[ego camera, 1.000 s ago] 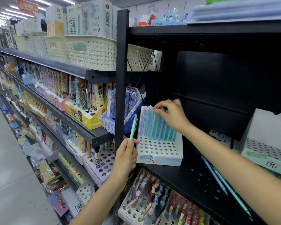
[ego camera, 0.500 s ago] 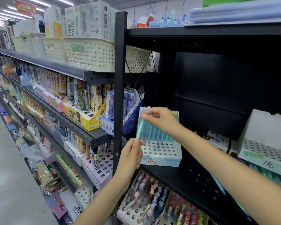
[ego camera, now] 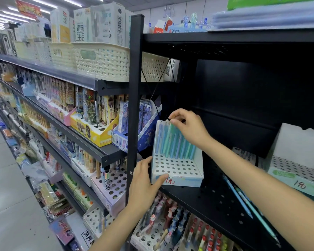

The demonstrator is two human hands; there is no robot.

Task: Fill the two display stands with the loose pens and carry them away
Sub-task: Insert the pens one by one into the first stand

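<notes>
Half a second ago the left hand (ego camera: pixel 143 180) held up a teal pen beside the display stand (ego camera: pixel 176 169); now that pen is gone from it, and the hand grips the stand's front left corner instead — thumb on the front label, fingers curled round the side wall. The right hand (ego camera: pixel 188 127) has taken the pen over, it seems: its fingertips (ego camera: pixel 172 121) pinch the top of a pen at the left part of the back row of pens (ego camera: pixel 174 142), pressing it down into a hole. I cannot tell if this pen is already fully seated. Behind the stand's front rows of holes, which are not filled, the blue and green pens stand upright and close together against the back wall. So the change means one more pen is added, but this stand is far from full. To the right of the stand, on the same black shelf (ego camera: pixel 216 200), some loose pens (ego camera: pixel 243 201) lie flat, partly hidden by the right forearm. Further right of the stand sits a second stand (ego camera: pixel 297 171), and no pens are visible in it — the carrying away is not yet near, in my judgement.
</notes>
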